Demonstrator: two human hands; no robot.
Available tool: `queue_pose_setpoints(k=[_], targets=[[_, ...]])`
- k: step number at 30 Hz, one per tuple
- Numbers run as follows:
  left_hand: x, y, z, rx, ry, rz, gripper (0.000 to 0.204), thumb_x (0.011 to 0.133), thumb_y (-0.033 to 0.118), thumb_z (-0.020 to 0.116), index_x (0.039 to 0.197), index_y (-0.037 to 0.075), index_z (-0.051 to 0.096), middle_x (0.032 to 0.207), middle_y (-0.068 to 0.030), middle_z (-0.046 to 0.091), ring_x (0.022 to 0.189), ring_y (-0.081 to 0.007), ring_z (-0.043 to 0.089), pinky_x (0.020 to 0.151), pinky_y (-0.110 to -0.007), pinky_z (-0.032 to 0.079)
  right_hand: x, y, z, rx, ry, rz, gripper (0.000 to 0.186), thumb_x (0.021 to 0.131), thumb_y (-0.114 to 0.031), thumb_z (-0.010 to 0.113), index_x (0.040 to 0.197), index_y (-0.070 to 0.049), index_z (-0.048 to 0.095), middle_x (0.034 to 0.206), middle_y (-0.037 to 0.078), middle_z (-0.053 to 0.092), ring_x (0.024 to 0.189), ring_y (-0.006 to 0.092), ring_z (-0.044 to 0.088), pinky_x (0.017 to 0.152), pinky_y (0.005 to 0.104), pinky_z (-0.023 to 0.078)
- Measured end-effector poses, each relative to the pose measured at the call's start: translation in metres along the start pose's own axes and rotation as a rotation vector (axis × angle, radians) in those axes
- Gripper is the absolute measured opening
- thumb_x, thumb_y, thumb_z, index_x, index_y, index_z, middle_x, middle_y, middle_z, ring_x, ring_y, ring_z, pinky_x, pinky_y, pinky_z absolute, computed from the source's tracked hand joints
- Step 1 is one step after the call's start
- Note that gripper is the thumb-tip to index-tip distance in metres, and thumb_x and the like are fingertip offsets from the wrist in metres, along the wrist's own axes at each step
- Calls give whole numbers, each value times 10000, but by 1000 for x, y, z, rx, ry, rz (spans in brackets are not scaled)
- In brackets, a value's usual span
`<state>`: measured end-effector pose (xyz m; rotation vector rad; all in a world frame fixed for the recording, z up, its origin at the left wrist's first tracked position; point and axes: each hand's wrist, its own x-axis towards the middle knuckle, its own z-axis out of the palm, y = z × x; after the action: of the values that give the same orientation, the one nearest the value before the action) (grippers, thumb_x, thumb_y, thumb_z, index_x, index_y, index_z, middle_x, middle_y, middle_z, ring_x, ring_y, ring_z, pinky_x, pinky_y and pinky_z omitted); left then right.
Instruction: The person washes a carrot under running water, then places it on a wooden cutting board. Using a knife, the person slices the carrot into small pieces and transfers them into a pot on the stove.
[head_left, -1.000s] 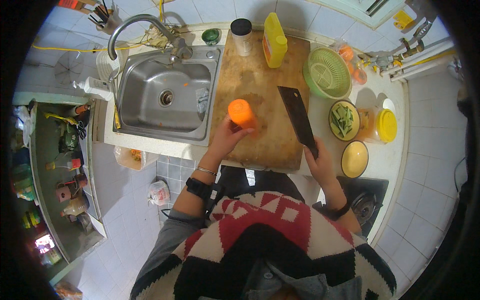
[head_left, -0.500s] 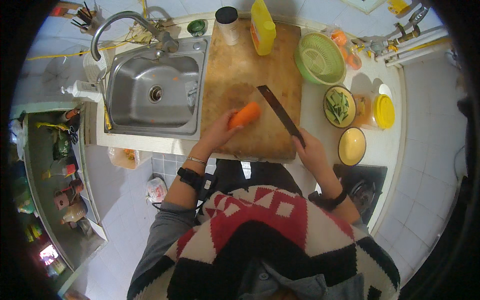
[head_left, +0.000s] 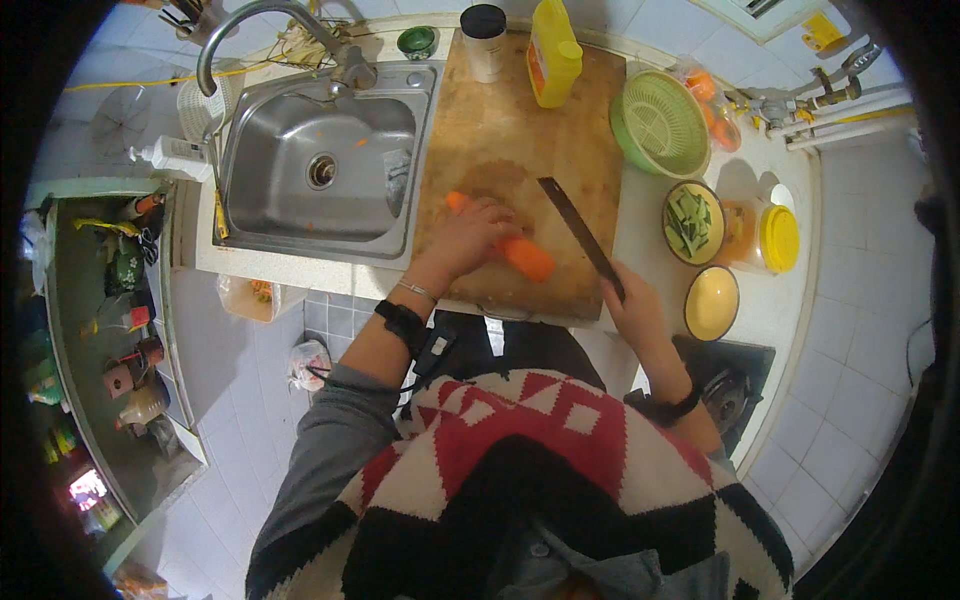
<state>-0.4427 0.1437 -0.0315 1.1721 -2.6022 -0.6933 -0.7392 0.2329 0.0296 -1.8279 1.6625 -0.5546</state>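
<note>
A peeled carrot [head_left: 526,259] lies on the wooden cutting board [head_left: 520,130], thick end toward the right. Over its middle rests my left hand [head_left: 475,237], fingers closed around it, so the carrot shows only at both ends. My right hand [head_left: 634,300] grips the handle of a kitchen knife [head_left: 580,230] at the board's right edge. The dark blade points up and to the left, a little apart from the carrot.
Left of the board is a steel sink [head_left: 300,238] with a faucet [head_left: 350,68]. A yellow bottle [head_left: 555,55] and a black-lidded jar [head_left: 484,45] stand at the board's back. To the right are a green colander [head_left: 660,125], a bowl of cut greens [head_left: 692,222] and a yellow bowl [head_left: 711,303].
The carrot has gone from being held at its near end to lying slanted under my left hand, thick end lower right. The knife stays in my right hand, shifted slightly.
</note>
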Motion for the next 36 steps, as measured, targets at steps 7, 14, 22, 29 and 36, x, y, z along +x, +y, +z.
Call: queue_pose_setpoints(k=[7,14,22,29,36], targets=[[-23,-4,3,-159,371,-445,485,707,240,793,1159,157,638,1284,-102,540,1228,-346,460,1048,-434,379,-9,-1,1,-34,-66,57,327,890,-190,600,1200,-88,595,968,163,670,865,338,654,733,385,518],[-16,2,8,128,238,-4,393,739,154,724,1123,146,643,1158,-73,585,1111,-295,546,943,-405,460,-13,5,7,-53,-88,71,339,899,-188,584,1221,-85,574,921,179,657,850,353,644,723,388,502],[3,9,27,7,291,60,265,761,135,696,1023,105,666,1106,-93,600,1049,-273,568,870,-391,496,-15,2,-1,-76,-106,93,362,886,-181,594,1240,-110,569,977,136,674,872,315,659,731,371,522],[-6,29,38,-412,294,-453,181,870,219,680,928,56,628,1004,-81,616,830,-232,622,742,-314,512,-9,-3,-5,-153,-112,-54,333,879,-168,591,1212,-167,574,981,100,671,842,283,663,680,359,532],[-15,10,38,-1462,376,-1054,284,913,327,647,948,57,567,946,-58,633,810,-171,653,681,-301,518,3,-7,-4,-216,-186,-58,297,880,-192,596,1175,-164,575,986,103,671,816,322,649,657,390,525]])
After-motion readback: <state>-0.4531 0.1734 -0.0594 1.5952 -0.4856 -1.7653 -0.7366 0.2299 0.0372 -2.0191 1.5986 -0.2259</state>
